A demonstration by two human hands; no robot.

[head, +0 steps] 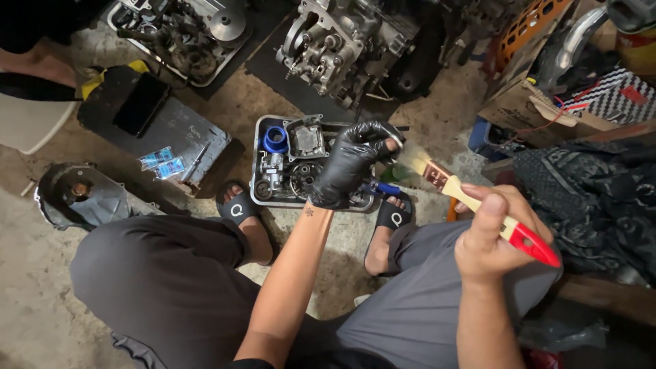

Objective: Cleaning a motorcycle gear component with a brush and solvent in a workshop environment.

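My left hand, in a black glove, grips a small round metal part above a metal tray. The tray sits on the floor between my feet and holds several engine parts, among them a blue ring. My right hand is bare and closed around a paintbrush with a pale wooden shaft and a red handle end. The brush bristles point at the part held in my left hand.
An engine block stands on the floor ahead, with another parts tray to its left. A dark metal box and an engine cover lie at left. Cardboard boxes and dark cloth crowd the right.
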